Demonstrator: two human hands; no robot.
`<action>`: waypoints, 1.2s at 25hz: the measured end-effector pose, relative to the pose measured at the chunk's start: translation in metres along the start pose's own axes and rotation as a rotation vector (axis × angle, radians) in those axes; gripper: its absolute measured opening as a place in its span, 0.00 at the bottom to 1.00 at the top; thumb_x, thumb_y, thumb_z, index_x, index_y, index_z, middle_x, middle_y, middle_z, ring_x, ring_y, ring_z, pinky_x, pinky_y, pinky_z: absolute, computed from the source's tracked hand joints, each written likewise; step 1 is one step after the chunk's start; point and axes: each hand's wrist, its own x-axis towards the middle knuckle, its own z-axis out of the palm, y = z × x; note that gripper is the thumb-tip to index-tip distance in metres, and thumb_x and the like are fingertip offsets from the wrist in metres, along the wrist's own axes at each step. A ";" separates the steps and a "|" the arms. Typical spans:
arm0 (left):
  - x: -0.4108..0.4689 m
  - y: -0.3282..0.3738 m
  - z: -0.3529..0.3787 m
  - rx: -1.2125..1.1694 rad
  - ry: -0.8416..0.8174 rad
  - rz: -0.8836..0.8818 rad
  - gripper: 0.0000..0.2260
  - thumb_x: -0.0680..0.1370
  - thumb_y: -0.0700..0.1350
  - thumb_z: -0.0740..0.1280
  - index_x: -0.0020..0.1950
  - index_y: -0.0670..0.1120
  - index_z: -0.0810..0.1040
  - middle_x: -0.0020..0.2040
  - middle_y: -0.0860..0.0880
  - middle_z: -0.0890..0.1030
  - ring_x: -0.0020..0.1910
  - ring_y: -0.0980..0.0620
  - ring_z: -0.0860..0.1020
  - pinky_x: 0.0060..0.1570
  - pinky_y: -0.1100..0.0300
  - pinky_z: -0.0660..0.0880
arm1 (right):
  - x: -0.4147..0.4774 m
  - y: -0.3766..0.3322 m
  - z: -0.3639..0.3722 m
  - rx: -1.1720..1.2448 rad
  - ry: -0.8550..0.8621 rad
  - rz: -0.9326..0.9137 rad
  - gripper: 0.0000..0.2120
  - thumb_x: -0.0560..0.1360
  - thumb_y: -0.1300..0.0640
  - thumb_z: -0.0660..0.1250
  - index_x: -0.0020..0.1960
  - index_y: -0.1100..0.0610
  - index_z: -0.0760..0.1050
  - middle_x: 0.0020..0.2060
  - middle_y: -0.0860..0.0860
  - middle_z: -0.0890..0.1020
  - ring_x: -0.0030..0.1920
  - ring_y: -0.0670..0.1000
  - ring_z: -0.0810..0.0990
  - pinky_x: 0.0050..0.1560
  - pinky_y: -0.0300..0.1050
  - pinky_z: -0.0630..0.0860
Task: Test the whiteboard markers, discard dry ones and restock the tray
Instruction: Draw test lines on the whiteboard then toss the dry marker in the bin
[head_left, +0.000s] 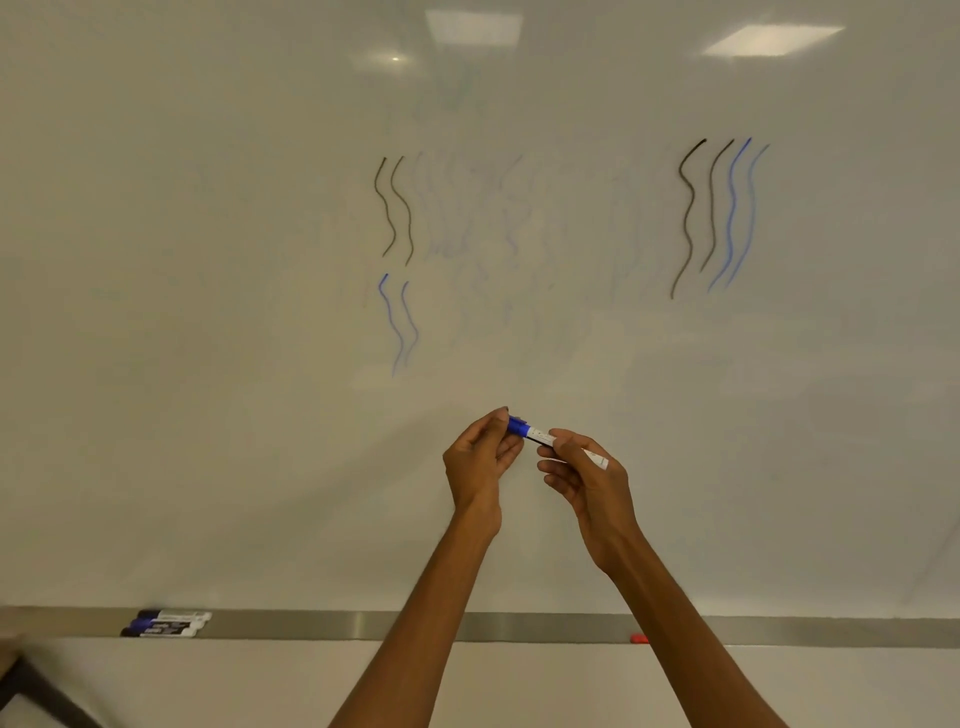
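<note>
Holding one marker (540, 435) before the whiteboard (208, 312): left hand (480, 460) pinches its blue cap (518, 426), right hand (584, 475) grips the barrel.

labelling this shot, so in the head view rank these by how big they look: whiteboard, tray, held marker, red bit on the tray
1. whiteboard
2. tray
3. held marker, partly covered by fingers and nearer the camera, but it still clearly looks bigger than the last
4. red bit
</note>
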 end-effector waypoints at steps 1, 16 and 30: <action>-0.002 0.001 -0.004 0.008 0.010 0.003 0.11 0.77 0.42 0.72 0.58 0.40 0.83 0.51 0.43 0.86 0.50 0.47 0.85 0.55 0.52 0.82 | -0.003 0.002 0.001 -0.001 -0.004 0.000 0.10 0.79 0.59 0.66 0.59 0.60 0.79 0.48 0.59 0.86 0.47 0.58 0.86 0.49 0.46 0.84; -0.009 0.003 -0.047 0.053 0.096 0.144 0.10 0.77 0.40 0.72 0.57 0.38 0.83 0.52 0.42 0.86 0.52 0.47 0.85 0.53 0.57 0.82 | 0.007 0.021 0.012 0.138 -0.200 0.258 0.12 0.79 0.61 0.66 0.60 0.67 0.78 0.51 0.64 0.85 0.53 0.60 0.85 0.52 0.47 0.83; 0.018 0.020 -0.199 0.103 0.624 0.179 0.09 0.75 0.40 0.74 0.54 0.40 0.80 0.48 0.41 0.86 0.44 0.46 0.86 0.48 0.56 0.83 | 0.009 0.138 0.098 -0.003 -0.152 0.450 0.04 0.77 0.65 0.69 0.50 0.63 0.82 0.48 0.60 0.83 0.47 0.56 0.83 0.50 0.42 0.83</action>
